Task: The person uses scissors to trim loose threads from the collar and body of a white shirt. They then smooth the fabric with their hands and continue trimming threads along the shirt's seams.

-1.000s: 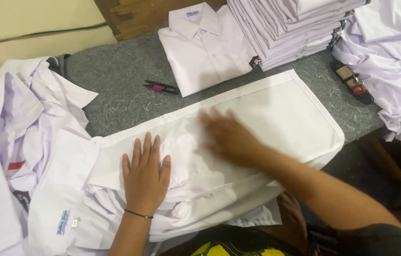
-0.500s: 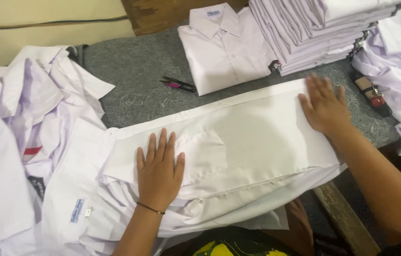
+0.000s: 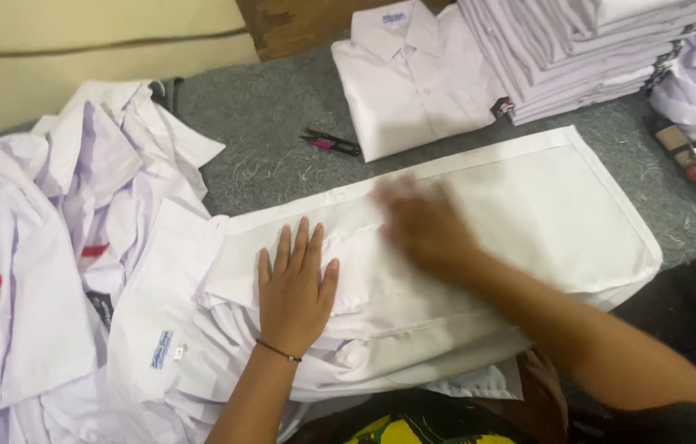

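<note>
Grey felt covers the surface [image 3: 274, 123] before me, with a pale yellow wall behind it. A white cotton shirt laid flat and partly folded [image 3: 529, 205] stretches across the middle, its long edge running from near my body up toward the right. My left hand [image 3: 294, 288] lies flat on the shirt's left part, palm down, fingers spread and pressing the cloth; nothing is pinched in that grip. My right hand [image 3: 426, 230] rests on the shirt just right of the left one, blurred, so I cannot tell how its fingers stand. One folded white shirt with its collar up [image 3: 414, 82] lies beyond, touching one tall stack of folded white shirts [image 3: 578, 49] at the far right. One small pair of black and pink thread snips [image 3: 330, 142] sits on the felt between that folded shirt and mine. A loose heap of unfolded white shirts [image 3: 60, 247] fills the left side, its count unclear.
</note>
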